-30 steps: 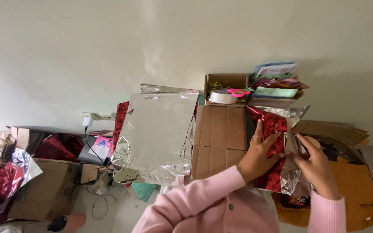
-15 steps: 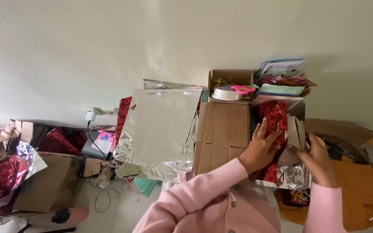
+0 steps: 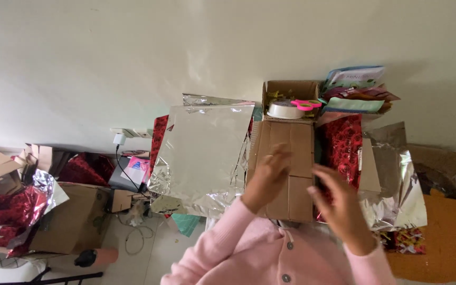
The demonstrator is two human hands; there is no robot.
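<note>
Withdrawn from red rose-patterned wrapped box [image 3: 344, 150]: left hand [image 3: 267, 177] over flattened cardboard [image 3: 287, 166], right hand [image 3: 339, 203] just beside box, fingers apart, both empty, blurred.

I see bare cardboard [image 3: 286, 158] open beneath my left hand [image 3: 267, 177]. Left of it lies a silver foil sheet [image 3: 204, 153]; ahead, a tape roll [image 3: 285, 110] and pink scissors [image 3: 306, 104] block passage. Red rose wrap [image 3: 344, 145] borders my right hand [image 3: 341, 208].

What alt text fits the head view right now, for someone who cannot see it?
A person in pink sleeves holds an empty left hand and right hand over a flattened cardboard box. Red rose-print wrapping paper lies right of it, a silver foil sheet left.
</note>
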